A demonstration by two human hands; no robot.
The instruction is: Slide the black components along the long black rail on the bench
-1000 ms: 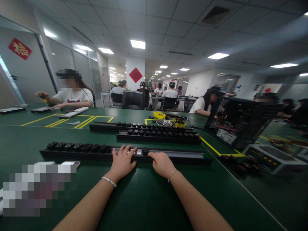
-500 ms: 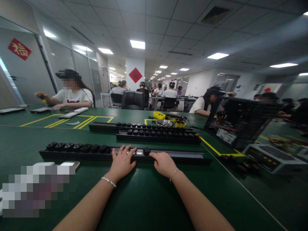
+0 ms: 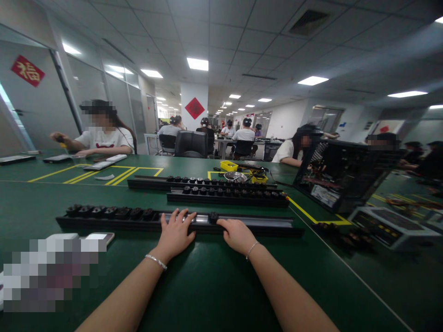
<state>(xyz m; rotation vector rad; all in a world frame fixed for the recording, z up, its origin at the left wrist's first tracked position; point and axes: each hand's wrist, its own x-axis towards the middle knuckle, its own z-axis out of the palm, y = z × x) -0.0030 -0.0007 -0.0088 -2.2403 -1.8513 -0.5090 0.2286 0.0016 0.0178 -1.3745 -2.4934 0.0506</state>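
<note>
Black, long and narrow, the nearest socket rail (image 3: 145,220) lies across the green worktop (image 3: 214,286) with its long axis running left to right, parallel to the near edge and just beyond our two hands. Our left hand (image 3: 176,234) rests flat on the rail's middle, fingers (image 3: 182,216) spread open and draped over the bare metal channel, gripping nothing. Our right hand (image 3: 237,235) sits just beside it, fingers curled loosely onto the rail's near lip; whether they pinch anything we cannot tell. A small black module (image 3: 213,216) stands in the channel between the two hands, nearer the right. A row of like modules fills the rail's left part; the right part is bare. Two further rails (image 3: 221,192) lie parallel toward the far edge, beside a yellow bin (image 3: 230,165). Yellow tape lines (image 3: 104,174) mark the worktop. Readable writing: a red sign (image 3: 27,70) with the character 福 on the left wall; no brand legible on the rails.
</note>
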